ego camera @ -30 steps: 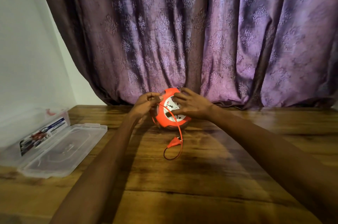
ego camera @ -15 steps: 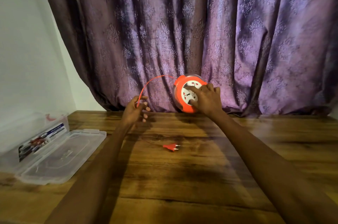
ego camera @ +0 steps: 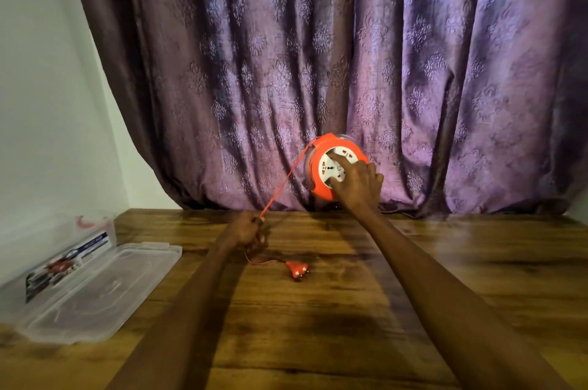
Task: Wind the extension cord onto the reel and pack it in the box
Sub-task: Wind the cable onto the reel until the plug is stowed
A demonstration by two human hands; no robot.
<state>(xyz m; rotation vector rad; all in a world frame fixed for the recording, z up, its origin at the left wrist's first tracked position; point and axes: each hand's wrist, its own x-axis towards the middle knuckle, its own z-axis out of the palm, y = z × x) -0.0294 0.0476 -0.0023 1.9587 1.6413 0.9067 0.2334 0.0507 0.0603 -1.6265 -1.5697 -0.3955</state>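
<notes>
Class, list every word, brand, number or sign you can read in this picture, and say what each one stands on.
No text can be read.
Label on the clear box: a picture and lines of print, too blurred to read.
White socket face of the reel: small marks, too small to read.
Plug, cord, lid, curtain and table: no writing visible.

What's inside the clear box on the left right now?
Through the clear box wall only a printed label and something red near its far corner show; its lid lies beside it. Floor unclear.
</notes>
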